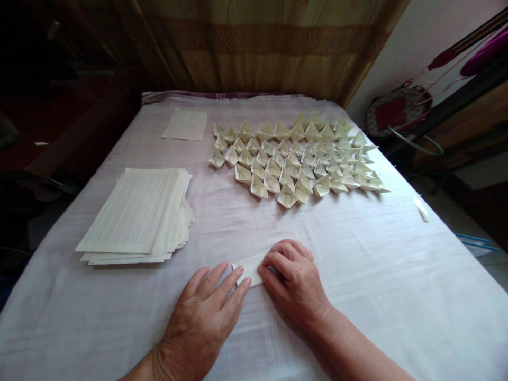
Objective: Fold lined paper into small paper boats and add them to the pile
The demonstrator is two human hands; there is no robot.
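Observation:
A folded strip of white paper (250,269) lies flat on the cloth between my hands. My left hand (206,312) is open, its fingers stretched out and the fingertips resting on the strip's left end. On the right end, my right hand (293,280) is closed, with thumb and curled fingers pinching the paper; that end is hidden under them. Beyond my hands stand several rows of small folded paper boats (273,168), pale cream and close together. To the left sits a stack of printed paper sheets (133,211), with edges unevenly aligned.
A single square of paper (185,125) lies near the far left of the cloth-covered table (357,275). Behind hangs a brown-gold curtain (254,47). A patterned bag (397,111) is off the right side. A small white scrap (419,208) lies by the right edge.

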